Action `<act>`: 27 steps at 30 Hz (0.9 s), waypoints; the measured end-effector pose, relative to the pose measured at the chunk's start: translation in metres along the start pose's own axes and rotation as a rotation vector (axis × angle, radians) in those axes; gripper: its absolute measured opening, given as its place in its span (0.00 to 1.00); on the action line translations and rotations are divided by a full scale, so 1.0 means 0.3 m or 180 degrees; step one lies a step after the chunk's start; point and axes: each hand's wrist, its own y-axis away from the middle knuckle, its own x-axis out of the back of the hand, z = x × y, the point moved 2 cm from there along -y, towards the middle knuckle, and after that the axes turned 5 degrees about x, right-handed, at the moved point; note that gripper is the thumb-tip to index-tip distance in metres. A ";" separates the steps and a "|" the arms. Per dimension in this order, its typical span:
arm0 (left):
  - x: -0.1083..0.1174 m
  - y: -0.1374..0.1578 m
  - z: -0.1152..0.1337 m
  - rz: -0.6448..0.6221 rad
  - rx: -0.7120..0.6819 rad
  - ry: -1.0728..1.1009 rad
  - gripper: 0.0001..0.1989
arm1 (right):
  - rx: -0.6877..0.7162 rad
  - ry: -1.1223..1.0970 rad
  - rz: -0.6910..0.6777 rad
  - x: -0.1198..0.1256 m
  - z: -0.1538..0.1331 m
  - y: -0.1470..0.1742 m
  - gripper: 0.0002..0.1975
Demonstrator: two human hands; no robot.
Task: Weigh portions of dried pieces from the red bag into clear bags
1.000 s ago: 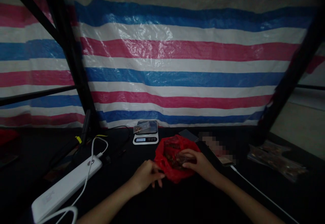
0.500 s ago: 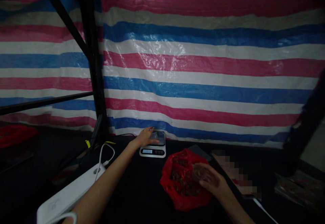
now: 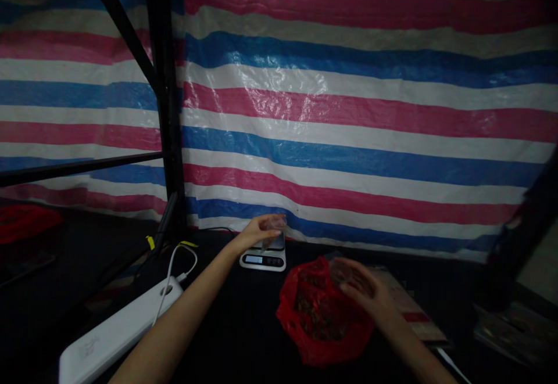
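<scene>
My left hand [image 3: 257, 232] is closed on a small clear plastic bag [image 3: 276, 222], just above the plate of a white digital scale [image 3: 264, 261]. Part of that plate is hidden behind the hand. A red plastic bag [image 3: 293, 314] lies open in front of me, with small brownish pieces [image 3: 320, 317] in it; what they are is too dark to make out. Over the right rim of the red bag, my right hand [image 3: 360, 284] grips a small clear cup [image 3: 342, 275]. The cup's contents are hard to see.
To the left lies a white power strip [image 3: 117, 332] with a white cable. A flat panel with a cable [image 3: 421, 311] is on the right, and clear packets [image 3: 514, 332] lie farther right. Striped sheeting [image 3: 349, 140] and a black frame post [image 3: 170, 111] stand behind.
My left hand has lifted the clear bag off the scale's plate. My right hand has raised the cup slightly, away from the pieces in the red bag. The view has shifted slightly.
</scene>
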 end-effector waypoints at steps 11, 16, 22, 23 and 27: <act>-0.103 0.014 0.056 -0.0476 0.0086 0.0504 0.25 | 0.1706 0.2525 -0.0945 -0.130 -0.288 -0.277 0.18; -0.096 0.024 0.059 -0.0522 0.0093 0.0505 0.20 | 0.2310 0.3939 -0.1168 -0.213 -0.327 -0.253 0.16; -0.067 0.024 0.060 -0.0439 -0.0004 0.0220 0.16 | 0.3216 0.5396 -0.1263 -0.318 -0.360 -0.230 0.12; -0.060 0.024 0.057 -0.0459 -0.0002 0.0147 0.17 | 0.3360 0.5441 -0.1237 -0.316 -0.366 -0.224 0.13; -0.016 0.023 0.029 -0.0529 0.0075 -0.0393 0.23 | 0.3037 0.5176 -0.1159 -0.232 -0.364 -0.171 0.15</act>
